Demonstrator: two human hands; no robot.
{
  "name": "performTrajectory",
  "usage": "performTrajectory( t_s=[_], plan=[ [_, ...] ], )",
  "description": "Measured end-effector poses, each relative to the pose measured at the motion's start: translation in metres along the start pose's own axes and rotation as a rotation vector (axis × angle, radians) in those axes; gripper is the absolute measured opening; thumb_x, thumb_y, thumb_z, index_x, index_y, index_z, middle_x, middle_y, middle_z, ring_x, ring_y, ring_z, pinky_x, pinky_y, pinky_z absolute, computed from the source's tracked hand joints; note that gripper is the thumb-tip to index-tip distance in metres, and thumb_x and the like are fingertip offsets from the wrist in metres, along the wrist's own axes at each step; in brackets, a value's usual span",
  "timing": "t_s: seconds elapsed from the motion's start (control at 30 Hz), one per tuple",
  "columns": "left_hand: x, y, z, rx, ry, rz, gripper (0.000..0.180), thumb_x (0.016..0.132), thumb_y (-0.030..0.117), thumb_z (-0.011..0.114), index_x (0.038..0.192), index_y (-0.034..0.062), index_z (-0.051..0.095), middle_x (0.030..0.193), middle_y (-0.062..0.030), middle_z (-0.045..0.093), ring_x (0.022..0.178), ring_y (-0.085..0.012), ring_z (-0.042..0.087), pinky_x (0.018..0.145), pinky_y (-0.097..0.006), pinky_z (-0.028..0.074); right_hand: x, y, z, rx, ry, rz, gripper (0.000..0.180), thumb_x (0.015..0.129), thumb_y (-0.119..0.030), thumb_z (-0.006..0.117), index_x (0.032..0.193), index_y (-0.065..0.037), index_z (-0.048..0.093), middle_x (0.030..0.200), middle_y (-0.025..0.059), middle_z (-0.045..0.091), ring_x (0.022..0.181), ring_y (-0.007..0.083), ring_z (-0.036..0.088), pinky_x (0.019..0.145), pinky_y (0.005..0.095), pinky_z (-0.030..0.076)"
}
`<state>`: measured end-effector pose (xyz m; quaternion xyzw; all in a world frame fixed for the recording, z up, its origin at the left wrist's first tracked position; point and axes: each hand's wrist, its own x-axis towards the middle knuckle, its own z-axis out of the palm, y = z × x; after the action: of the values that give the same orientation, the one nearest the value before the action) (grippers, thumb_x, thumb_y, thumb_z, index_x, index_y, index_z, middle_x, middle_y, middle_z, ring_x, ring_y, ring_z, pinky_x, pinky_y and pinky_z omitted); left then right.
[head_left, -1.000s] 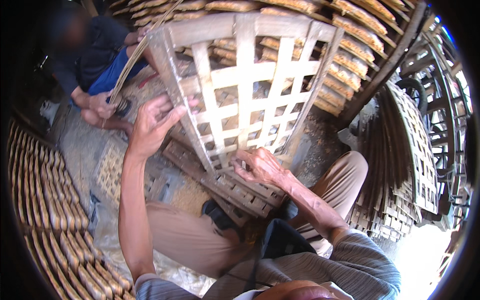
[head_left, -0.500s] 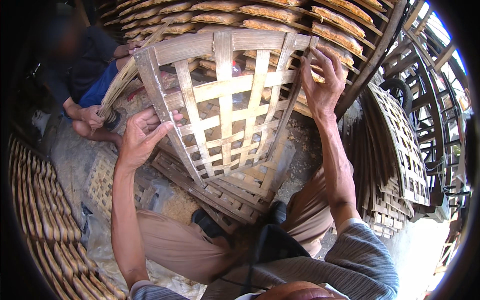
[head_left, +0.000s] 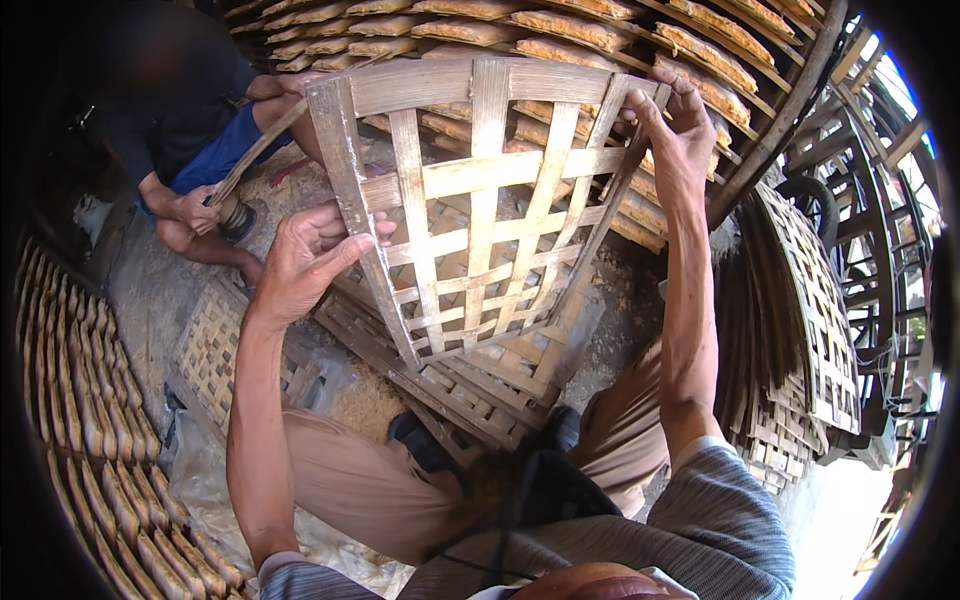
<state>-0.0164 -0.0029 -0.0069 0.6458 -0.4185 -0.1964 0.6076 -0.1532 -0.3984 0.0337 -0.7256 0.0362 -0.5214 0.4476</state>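
Note:
A woven bamboo tray (head_left: 478, 180) with flat slats and a wooden frame stands tilted up in front of me. My left hand (head_left: 305, 262) is closed on its left side bar, thumb on the near face and fingertips showing through the weave. At the upper right corner my right hand (head_left: 678, 135) pinches the frame between thumb and fingers. The tray's lower edge comes down over a stack of similar woven trays (head_left: 490, 395) on the floor between my feet; whether it touches them I cannot tell.
A co-worker (head_left: 190, 130) in blue shorts sits at the upper left, holding a woven tray edge. Racks of flat orange-brown pieces (head_left: 570, 30) rise behind, with more rows (head_left: 85, 380) at lower left. Stacked bamboo trays (head_left: 800, 300) lean at the right. Another tray (head_left: 212, 340) lies on the floor.
The view has shifted slightly, so the scene sits farther right. The co-worker's tray has turned nearly edge-on. Both my hands keep hold of the bamboo tray.

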Motion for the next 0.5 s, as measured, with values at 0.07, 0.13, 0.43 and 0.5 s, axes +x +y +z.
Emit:
performTrajectory(
  t_s=[0.07, 0.13, 0.43, 0.5],
  plan=[
    [0.0023, -0.0003, 0.0014, -0.007, 0.000, -0.007, 0.032, 0.098, 0.005, 0.068, 0.127, -0.0075, 0.066, 0.116, -0.0154, 0.075, 0.109, -0.0165, 0.070, 0.097, -0.033, 0.057, 0.0052, 0.0004, -0.0036, 0.167, -0.061, 0.060, 0.041, 0.093, -0.018, 0.080, 0.126, -0.003, 0.062, 0.094, 0.0081, 0.073, 0.079, 0.0153, 0.072, 0.070, 0.0309, 0.062],
    [0.0032, 0.0026, 0.0043, -0.014, 0.007, -0.034, 0.032, 0.098, 0.006, 0.069, 0.127, -0.0071, 0.066, 0.116, -0.0152, 0.075, 0.109, -0.0164, 0.070, 0.098, -0.033, 0.057, 0.0066, 0.0030, -0.0057, 0.272, -0.091, 0.042, 0.034, 0.094, -0.013, 0.078, 0.124, -0.003, 0.063, 0.084, 0.0047, 0.073, 0.069, 0.0107, 0.069, 0.063, 0.0277, 0.059],
    [0.0041, 0.0027, 0.0040, 0.028, 0.022, -0.047, 0.033, 0.097, 0.007, 0.070, 0.128, -0.0056, 0.067, 0.117, -0.0148, 0.076, 0.109, -0.0167, 0.070, 0.099, -0.034, 0.055, 0.0053, 0.0037, 0.0006, 0.132, 0.007, 0.026, 0.032, 0.088, -0.009, 0.077, 0.117, -0.004, 0.065, 0.083, 0.0046, 0.071, 0.066, 0.0103, 0.066, 0.059, 0.0259, 0.057],
    [0.0047, 0.0042, 0.0052, 0.028, 0.025, -0.034, 0.033, 0.098, 0.006, 0.069, 0.128, -0.0057, 0.067, 0.116, -0.0152, 0.076, 0.109, -0.0169, 0.070, 0.099, -0.034, 0.055, 0.0049, 0.0024, 0.0026, 0.082, 0.036, 0.030, 0.033, 0.087, -0.010, 0.077, 0.117, -0.004, 0.064, 0.082, 0.0047, 0.071, 0.066, 0.0102, 0.066, 0.059, 0.0260, 0.058]
  ],
)
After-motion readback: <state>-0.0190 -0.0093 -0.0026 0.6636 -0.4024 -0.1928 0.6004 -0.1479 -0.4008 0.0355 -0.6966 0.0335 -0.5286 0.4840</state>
